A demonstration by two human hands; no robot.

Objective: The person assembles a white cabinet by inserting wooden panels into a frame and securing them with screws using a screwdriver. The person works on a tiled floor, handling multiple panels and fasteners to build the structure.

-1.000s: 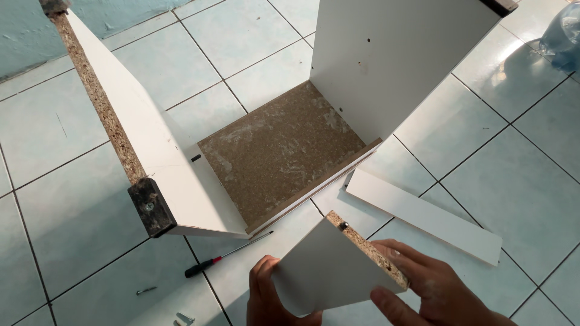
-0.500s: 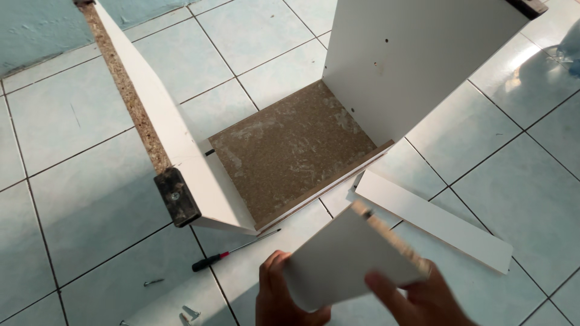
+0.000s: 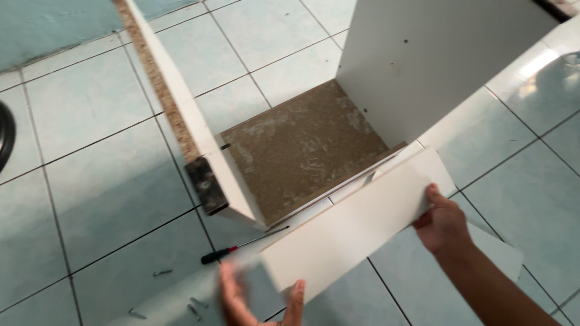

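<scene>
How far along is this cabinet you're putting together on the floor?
Done so far: two white side panels stand joined to the brown chipboard base. In hand: a white board, gripped by the left hand at its near end and the right hand at its far end, held just in front of the open side. Not yet fixed: that board; loose screws and a screwdriver lie on the tiles.
</scene>
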